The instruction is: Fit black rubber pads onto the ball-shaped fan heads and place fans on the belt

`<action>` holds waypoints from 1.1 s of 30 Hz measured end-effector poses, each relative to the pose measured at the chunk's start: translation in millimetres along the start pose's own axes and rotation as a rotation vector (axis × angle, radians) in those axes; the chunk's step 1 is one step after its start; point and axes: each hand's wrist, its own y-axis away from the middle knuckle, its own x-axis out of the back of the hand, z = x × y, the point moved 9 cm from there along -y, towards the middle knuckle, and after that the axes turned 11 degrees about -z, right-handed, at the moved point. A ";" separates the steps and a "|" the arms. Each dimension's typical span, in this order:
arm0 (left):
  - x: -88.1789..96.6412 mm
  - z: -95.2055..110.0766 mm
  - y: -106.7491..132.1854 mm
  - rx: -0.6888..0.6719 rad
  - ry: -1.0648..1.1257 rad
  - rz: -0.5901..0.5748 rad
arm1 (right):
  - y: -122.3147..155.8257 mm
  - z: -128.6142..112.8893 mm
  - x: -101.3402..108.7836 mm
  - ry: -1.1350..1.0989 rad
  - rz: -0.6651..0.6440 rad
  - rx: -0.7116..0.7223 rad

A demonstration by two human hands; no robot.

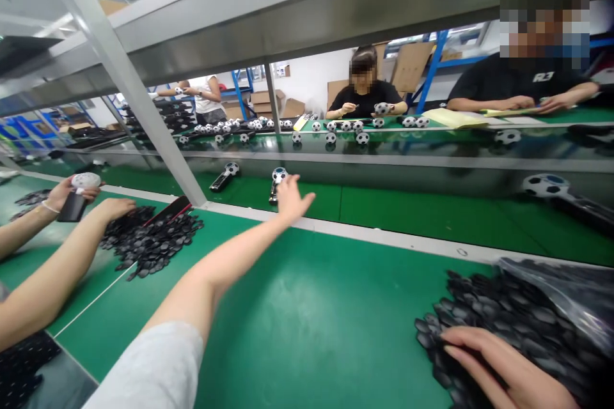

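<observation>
My left hand (291, 197) reaches far forward with its fingers spread, open, at the edge of the conveyor belt (432, 211). Its fingertips are right beside a football-headed item with a black handle (277, 180) lying on the belt. My right hand (499, 364) rests at the lower right on a heap of small black pieces (518, 313), fingers stretched flat over them and holding nothing I can make out.
A co-worker's arms come in from the left: one hand (118, 208) on another black heap (153, 239), the other (71, 192) holding a white ball on a black handle. More football items (225, 176) (547, 186) lie on the belt. A metal post (144, 108) stands ahead; people sit across.
</observation>
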 end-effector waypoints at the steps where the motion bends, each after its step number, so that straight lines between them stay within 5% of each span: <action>1: 8.4 -21.3 -14.8 0.118 -0.007 0.015 | -1.3 -3.4 3.5 0.005 0.016 0.004; 4: 11.9 -69.5 -42.2 0.369 -0.031 -0.052 | -7.7 -17.4 16.7 0.020 0.068 0.025; 6: 1.6 -83.2 -52.2 0.422 -0.055 -0.150 | -13.2 -27.7 25.4 0.016 0.091 0.042; 9: -16.0 -78.9 -60.8 0.366 -0.103 -0.294 | -21.0 -39.3 31.8 -0.015 0.069 0.055; 13: -22.4 -47.9 -51.5 0.188 -0.223 -0.398 | -25.2 -42.1 33.9 -0.060 0.049 0.009; 16: -19.5 -9.7 -17.2 -0.048 -0.341 -0.383 | -28.1 -44.8 34.7 -0.093 0.022 -0.025; 20: -26.6 41.5 60.6 -0.379 -0.457 -0.364 | -40.2 -61.0 38.5 -0.201 -0.081 -0.021; 24: -37.3 79.9 135.1 -0.688 -0.726 -0.219 | -56.5 -75.6 51.2 -0.266 -0.065 -0.051; 27: -46.9 87.3 168.5 -0.783 -0.777 -0.234 | -65.4 -81.9 56.0 -0.292 -0.002 -0.065; 33: -51.4 84.0 184.4 -0.751 -0.430 -0.531 | -65.9 -67.8 34.5 -0.517 -0.001 -0.163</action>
